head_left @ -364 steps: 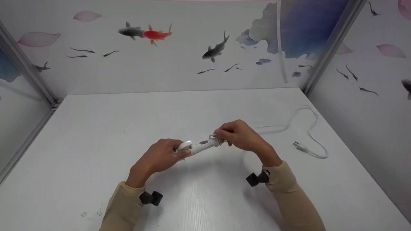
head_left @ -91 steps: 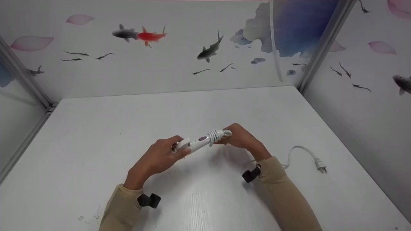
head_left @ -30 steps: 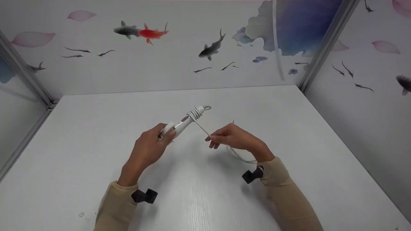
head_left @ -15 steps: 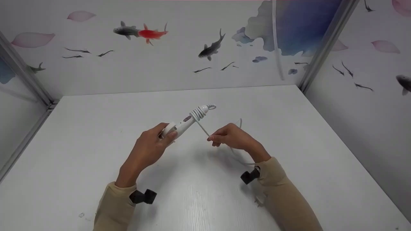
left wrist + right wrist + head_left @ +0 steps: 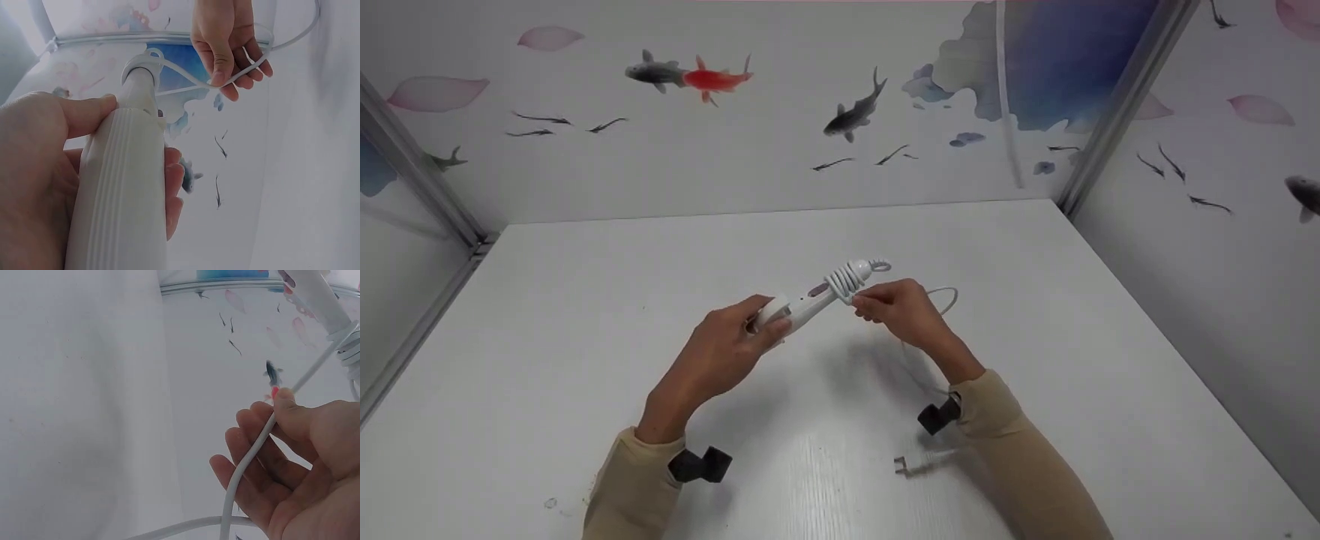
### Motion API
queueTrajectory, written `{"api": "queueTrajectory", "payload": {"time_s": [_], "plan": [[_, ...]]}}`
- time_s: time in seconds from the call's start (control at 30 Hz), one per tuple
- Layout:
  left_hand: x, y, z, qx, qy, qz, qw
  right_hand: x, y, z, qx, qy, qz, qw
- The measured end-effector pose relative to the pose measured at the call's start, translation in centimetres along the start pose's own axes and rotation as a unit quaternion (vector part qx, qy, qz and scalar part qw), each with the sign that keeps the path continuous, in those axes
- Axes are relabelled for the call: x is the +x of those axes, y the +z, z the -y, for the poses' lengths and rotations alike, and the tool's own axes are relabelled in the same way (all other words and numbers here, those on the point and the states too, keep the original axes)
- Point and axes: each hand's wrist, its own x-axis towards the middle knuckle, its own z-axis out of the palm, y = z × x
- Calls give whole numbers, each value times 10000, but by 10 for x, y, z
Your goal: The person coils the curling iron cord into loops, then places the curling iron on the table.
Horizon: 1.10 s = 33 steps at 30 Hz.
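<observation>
My left hand (image 5: 712, 352) grips a white, corded hair styling iron (image 5: 814, 306) above the table, its cord end tilted up to the far right. An oval button shows on the handle. Several turns of white cord (image 5: 846, 281) wrap the handle near that end. My right hand (image 5: 913, 313) pinches the cord close beside the turns. In the right wrist view, thumb and index finger hold the cord (image 5: 243, 467), which runs on across the other fingers. The left wrist view shows the ribbed white body of the iron (image 5: 121, 191) between thumb and fingers.
The cord's free part hangs behind my right hand and passes under the right forearm. Its two-pin plug (image 5: 903, 466) lies on the white table (image 5: 622, 300) left of the right sleeve. Printed panels (image 5: 780, 150) with fish stand around the table.
Since twelve seconds ago, cord has been wound around the handle and the plug has moved from the far right toward the near middle. Lately my right hand has risen close to the turns.
</observation>
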Motion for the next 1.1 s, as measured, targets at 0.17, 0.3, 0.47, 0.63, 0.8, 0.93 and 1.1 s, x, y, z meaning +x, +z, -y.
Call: {"api": "queueTrajectory", "payload": {"time_s": [0.17,0.3,0.47,0.63,0.8,0.93,1.1], "plan": [[-1,3,-3,-13,185,131,9997,1,2,-2,48,13,97,9999],[-3,5,-4,9,433,370,9984,2,3,-4,82,5,78,9999],[-3,9,-3,34,478,823,9955,1,-3,-5,13,-297,23,9996],[-3,11,-4,48,399,1089,9932,0,-15,-2,247,196,-9,9995],[-3,13,-5,183,302,1141,9928,-3,-25,5,206,14,-182,9996],[-2,15,-5,307,158,1136,9929,-8,-27,15,303,-162,-201,9992],[-1,17,-5,384,26,1024,9940,-17,-24,28,319,-501,-238,9980]]}}
